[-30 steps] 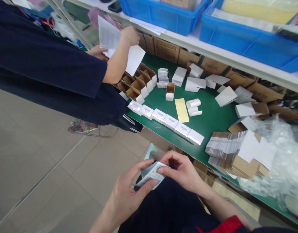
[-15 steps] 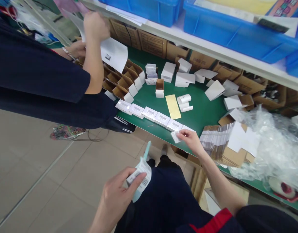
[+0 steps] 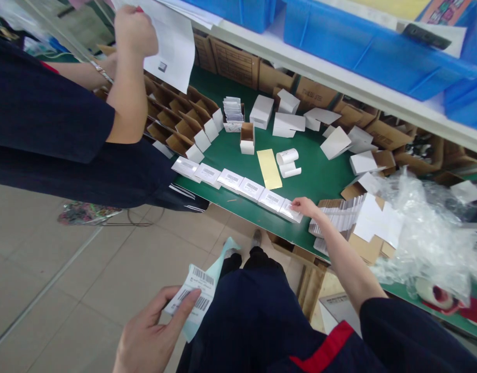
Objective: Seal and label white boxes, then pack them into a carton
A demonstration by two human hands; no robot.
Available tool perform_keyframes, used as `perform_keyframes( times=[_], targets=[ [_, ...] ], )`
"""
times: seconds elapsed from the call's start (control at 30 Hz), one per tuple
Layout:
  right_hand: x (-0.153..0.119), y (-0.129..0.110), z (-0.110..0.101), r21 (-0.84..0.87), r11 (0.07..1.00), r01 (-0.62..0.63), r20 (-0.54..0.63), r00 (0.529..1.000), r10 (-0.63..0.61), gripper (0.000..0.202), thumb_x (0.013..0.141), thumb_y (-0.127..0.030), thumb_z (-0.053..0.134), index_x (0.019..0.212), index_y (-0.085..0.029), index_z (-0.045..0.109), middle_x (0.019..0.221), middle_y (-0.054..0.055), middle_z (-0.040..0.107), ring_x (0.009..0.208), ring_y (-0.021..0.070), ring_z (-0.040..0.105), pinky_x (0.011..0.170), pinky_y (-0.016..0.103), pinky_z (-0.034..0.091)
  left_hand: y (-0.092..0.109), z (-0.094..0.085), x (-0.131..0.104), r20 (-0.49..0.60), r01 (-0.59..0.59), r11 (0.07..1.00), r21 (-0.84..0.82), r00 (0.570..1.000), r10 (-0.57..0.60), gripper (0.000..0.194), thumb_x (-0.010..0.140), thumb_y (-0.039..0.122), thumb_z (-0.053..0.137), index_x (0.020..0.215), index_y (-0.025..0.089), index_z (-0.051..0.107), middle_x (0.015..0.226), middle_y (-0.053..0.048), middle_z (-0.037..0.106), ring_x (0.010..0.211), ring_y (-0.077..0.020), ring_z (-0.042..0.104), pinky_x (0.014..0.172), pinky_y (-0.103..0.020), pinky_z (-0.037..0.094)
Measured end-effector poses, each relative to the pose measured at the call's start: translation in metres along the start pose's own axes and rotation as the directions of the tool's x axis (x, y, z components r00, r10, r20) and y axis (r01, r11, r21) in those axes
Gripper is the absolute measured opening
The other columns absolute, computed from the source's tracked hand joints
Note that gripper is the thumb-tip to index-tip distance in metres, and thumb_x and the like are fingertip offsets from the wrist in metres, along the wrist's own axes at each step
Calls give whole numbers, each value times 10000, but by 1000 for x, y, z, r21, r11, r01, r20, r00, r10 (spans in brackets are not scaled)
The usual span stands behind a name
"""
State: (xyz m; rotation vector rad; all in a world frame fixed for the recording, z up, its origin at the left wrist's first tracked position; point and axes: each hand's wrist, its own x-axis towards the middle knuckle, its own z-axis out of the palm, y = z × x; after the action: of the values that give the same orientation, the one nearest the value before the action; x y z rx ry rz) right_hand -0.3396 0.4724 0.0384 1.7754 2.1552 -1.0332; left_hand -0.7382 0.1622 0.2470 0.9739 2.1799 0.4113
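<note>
My left hand (image 3: pixel 156 324) pinches a strip of barcode labels (image 3: pixel 195 295) with pale green backing, held low over the floor. At the right end of a row of small white boxes, my right hand (image 3: pixel 306 206) has its closed fingertips on a label at the last box (image 3: pixel 290 211). The other boxes in the row, such as the middle one (image 3: pixel 250 189), carry barcode labels on top. Behind the row lie a yellow paper (image 3: pixel 269 169) and a curled white label roll (image 3: pixel 288 156).
A co-worker's arm (image 3: pixel 129 98) with a white sheet (image 3: pixel 172 46) is at the left, over a divided carton (image 3: pixel 184 124). Flattened boxes (image 3: pixel 339 217) and plastic bags (image 3: pixel 428 233) lie at the right. A shelf with blue bins (image 3: pixel 362 46) overhangs the back.
My right hand has moved its label from in front of the row onto the last box. My left hand has shifted down and left, turning the label strip. The co-worker's sheet has moved slightly left.
</note>
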Motion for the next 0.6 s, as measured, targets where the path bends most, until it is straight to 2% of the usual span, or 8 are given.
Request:
perform_keyframes(
  times=[0.2, 0.4, 0.5, 0.6],
  targets=[
    [5, 7, 15, -51, 999, -5, -49, 999, 2, 283, 987, -405, 632, 1138, -168, 668, 1145, 66, 693, 1009, 200, 678, 908, 423, 580, 5, 4, -3, -41, 6, 1000, 4, 999, -6, 518, 730, 750, 678, 924, 273, 734, 715, 50, 772, 567, -152, 696, 562, -198, 534],
    [6, 11, 24, -57, 998, -8, -110, 994, 2, 278, 985, -405, 634, 1132, -171, 671, 1148, 67, 694, 1014, 199, 675, 916, 425, 576, 10, 6, -3, 7, 36, 999, 13, 999, -36, 517, 702, 750, 699, 902, 275, 728, 686, 55, 760, 550, -159, 693, 528, -204, 521],
    [4, 10, 27, -50, 999, -11, -151, 989, 4, 281, 983, -411, 635, 1126, -171, 672, 1157, 70, 691, 1032, 204, 670, 931, 434, 568, 15, 9, -7, -28, 18, 1000, 12, 999, -18, 459, 761, 714, 680, 922, 286, 720, 692, 67, 756, 563, -149, 690, 532, -195, 505],
    [-1, 8, 30, -32, 999, -8, -204, 979, 1, 280, 982, -417, 634, 1114, -174, 675, 1171, 73, 688, 1068, 214, 659, 962, 450, 550, 15, 10, -7, -43, -8, 1000, 8, 999, 8, 464, 740, 717, 693, 903, 284, 726, 710, 61, 768, 558, -151, 692, 555, -198, 521]
  ],
)
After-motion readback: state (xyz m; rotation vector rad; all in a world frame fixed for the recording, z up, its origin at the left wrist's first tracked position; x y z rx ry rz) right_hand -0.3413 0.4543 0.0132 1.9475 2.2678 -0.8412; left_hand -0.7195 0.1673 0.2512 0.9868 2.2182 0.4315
